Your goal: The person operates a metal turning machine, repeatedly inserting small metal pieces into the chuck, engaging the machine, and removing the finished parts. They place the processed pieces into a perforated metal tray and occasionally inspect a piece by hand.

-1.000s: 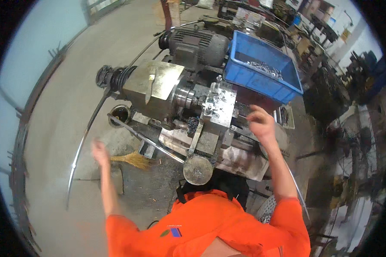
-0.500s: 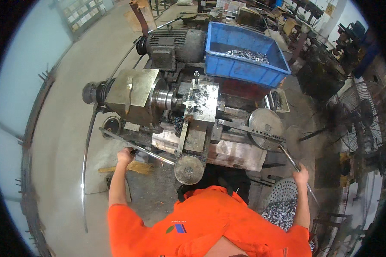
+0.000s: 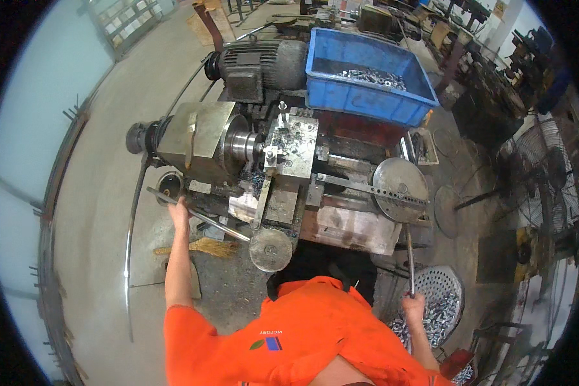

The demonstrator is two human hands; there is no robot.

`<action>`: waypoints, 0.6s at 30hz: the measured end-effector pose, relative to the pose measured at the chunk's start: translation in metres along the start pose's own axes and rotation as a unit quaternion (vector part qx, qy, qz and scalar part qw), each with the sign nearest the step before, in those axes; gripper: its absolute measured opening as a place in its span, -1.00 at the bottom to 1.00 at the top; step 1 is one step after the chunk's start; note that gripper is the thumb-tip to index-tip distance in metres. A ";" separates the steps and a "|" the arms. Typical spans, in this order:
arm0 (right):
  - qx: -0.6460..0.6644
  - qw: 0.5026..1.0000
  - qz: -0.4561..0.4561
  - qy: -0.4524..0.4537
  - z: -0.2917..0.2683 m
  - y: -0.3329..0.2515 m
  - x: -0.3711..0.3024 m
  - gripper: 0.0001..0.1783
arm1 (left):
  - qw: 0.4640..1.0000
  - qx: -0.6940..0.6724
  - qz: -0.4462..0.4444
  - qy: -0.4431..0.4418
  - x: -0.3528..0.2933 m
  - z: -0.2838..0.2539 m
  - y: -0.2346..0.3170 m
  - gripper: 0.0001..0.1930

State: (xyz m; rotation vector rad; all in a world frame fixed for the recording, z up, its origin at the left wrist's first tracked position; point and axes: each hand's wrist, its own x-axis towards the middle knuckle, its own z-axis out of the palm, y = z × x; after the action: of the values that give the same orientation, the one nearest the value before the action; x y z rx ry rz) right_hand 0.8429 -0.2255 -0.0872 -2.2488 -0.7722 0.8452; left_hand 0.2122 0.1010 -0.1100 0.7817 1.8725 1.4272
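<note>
My left hand [image 3: 179,213] is closed around the left lever [image 3: 212,222], near its outer end. That metal bar runs to a round disc [image 3: 271,249] at the front of a small lathe. Lower on the right, my right hand [image 3: 414,307] grips the end of the right lever [image 3: 411,257], which points down toward me from under a larger round plate [image 3: 400,186]. A perforated flat link joins this plate to the sliding carriage [image 3: 294,145]. The carriage's tool post sits close to the spindle chuck [image 3: 243,147]. Whether a workpiece is in the chuck is too small to tell.
A blue crate [image 3: 367,106] of small metal parts stands behind the carriage, beside a dark motor [image 3: 264,64]. A perforated bowl [image 3: 453,283] of metal parts sits by my right hand. A broom head [image 3: 213,247] lies on the floor at left; a fan [image 3: 543,167] stands at right.
My left hand has moved up onto the left lever. My right hand has swung the right lever down and leftward. The carriage has shifted left toward the chuck.
</note>
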 end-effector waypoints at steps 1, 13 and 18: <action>0.036 0.997 0.063 -0.001 0.012 0.003 -0.001 -0.86 | 1.000 -0.025 0.012 0.012 0.001 0.007 -0.002 -0.73; -0.013 0.995 -0.094 0.030 0.022 0.014 -0.012 -0.76 | 1.000 0.004 0.003 -0.015 0.000 0.008 0.002 -0.80; -0.037 0.995 -0.095 0.019 0.019 0.033 0.002 -0.72 | 0.998 0.053 -0.023 -0.021 -0.001 0.008 0.013 -0.76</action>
State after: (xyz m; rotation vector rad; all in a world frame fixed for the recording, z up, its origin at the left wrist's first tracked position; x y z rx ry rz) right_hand 0.8403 -0.2390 -0.1227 -2.2054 -0.9959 0.6910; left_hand 0.2200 0.1073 -0.0983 0.8072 1.9332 1.2816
